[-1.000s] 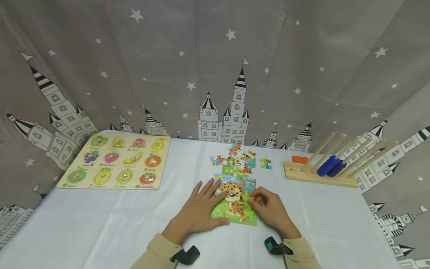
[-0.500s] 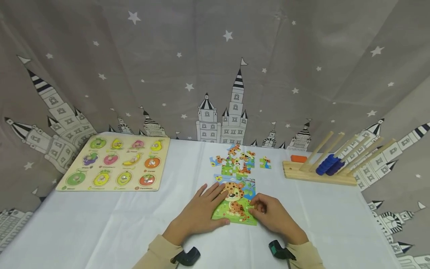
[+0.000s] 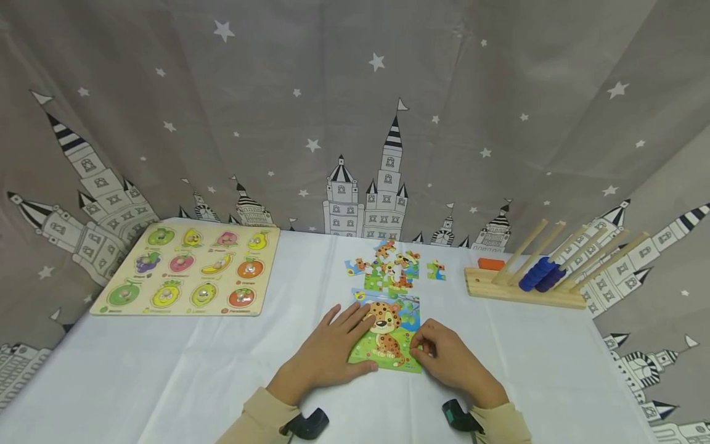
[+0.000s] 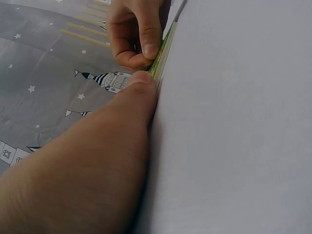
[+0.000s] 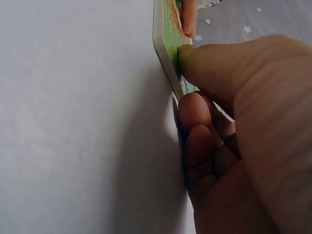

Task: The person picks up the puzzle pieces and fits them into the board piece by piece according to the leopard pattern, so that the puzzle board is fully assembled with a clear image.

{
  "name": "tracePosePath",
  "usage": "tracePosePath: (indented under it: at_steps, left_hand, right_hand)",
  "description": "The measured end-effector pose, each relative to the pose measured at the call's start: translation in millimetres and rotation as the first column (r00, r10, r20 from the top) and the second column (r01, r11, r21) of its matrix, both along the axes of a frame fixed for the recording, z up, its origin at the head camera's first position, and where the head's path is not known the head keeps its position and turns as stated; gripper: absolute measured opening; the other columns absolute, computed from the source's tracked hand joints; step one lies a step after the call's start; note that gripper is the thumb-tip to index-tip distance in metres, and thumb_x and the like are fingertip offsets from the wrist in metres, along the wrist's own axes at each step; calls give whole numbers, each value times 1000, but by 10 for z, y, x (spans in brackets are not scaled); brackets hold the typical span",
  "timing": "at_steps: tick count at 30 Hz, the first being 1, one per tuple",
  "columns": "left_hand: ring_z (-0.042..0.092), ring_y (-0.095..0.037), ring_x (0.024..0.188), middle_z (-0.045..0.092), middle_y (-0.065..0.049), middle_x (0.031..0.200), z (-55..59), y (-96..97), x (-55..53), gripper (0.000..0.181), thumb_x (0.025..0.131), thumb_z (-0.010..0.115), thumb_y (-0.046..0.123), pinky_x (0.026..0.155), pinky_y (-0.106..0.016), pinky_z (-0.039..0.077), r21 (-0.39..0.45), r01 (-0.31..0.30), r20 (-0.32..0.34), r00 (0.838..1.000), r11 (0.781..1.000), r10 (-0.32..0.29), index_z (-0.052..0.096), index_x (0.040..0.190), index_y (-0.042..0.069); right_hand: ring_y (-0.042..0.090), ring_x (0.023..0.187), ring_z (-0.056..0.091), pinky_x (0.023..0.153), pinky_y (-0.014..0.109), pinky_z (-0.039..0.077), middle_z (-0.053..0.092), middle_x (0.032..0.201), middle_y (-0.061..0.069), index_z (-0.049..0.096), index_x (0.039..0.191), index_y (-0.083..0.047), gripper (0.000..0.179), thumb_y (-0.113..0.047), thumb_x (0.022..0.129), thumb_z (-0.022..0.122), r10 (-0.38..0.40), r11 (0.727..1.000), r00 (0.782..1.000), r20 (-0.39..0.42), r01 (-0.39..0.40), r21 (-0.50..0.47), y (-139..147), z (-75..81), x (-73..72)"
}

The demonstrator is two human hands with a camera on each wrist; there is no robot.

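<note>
A jigsaw puzzle of a spotted leopard cub on grass lies in its tray in front of the person. The left hand rests flat over its left side with fingers spread. At the right edge is the right hand, fingers curled. In the right wrist view, its thumb presses the picture face while the fingertips sit against the side of the tray, pinching that edge. Whether a separate piece lies under the thumb is hidden. Just beyond the tray, several loose puzzle pieces lie in a cluster.
One more puzzle piece lies apart, right of the cluster. A wooden fruit peg board is at the left. On the right stands a wooden peg rack with blue beads, an orange block behind it. A castle-print curtain hangs behind.
The right hand has shifted slightly down along the puzzle's right edge, its fingers drawing closer together. The left hand stays on the puzzle. The head view has tilted a little.
</note>
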State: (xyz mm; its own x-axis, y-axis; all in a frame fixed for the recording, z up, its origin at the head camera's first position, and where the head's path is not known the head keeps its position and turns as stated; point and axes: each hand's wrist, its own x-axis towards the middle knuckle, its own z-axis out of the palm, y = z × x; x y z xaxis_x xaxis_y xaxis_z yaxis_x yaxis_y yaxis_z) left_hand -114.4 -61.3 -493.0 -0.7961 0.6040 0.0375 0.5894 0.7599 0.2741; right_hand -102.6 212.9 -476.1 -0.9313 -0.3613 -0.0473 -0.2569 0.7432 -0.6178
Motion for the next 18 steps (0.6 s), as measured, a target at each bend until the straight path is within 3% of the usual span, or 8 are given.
tracePosePath:
  at_steps: [6,10,18]
  left_hand:
    - [17,-23,160,22,1,171,8,5,3,88,92,46,76,130,-52,14,9,-3,15,1000,1000,3,36,160,22]
    - [17,-24,160,22,0,171,6,6,0,88,92,46,76,130,-52,14,14,-3,22,1000,1000,2,36,160,21]
    - [22,-26,159,27,-3,170,19,-7,8,87,93,49,74,129,-54,17,35,6,3,1000,999,-6,38,159,18]
  right_hand:
    - [1,72,47,62,18,43,52,83,-11,66,84,-24,15,-16,91,77,-3,1000,1000,-2,3,-17,22,9,-12]
    - [1,71,48,61,19,44,55,83,-9,68,84,-23,13,-17,90,78,0,995,1000,0,0,-99,70,-11,-27]
    - [8,75,55,66,20,47,60,88,1,67,97,-12,12,-22,94,74,-111,947,977,182,159,-278,212,-77,-128]
